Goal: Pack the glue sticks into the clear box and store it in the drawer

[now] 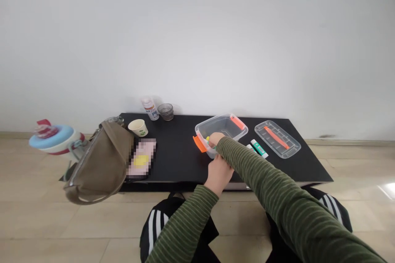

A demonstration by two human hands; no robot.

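A clear plastic storage box [212,125] with orange latches stands uncovered on the black table. My right hand [216,139] reaches down inside its left end, fingers bent round a small yellow thing [207,138] whose kind I cannot make out. Against the near side of the box is my left hand [219,172], closed at its wall, with the fingertips partly covered by my right sleeve. Two white-and-green glue sticks [259,148] lie just right of the box, one partly behind my right forearm. Farther right rests the clear lid [277,139] with its orange handle.
On the left of the black table [182,148] are a paper cup [138,128], a spray can [150,109], a dark glass [166,111] and a blurred-out pink item [141,158]. A brown bag [100,162] and a blue-lidded bottle [58,141] occupy its left end. A white wall stands behind.
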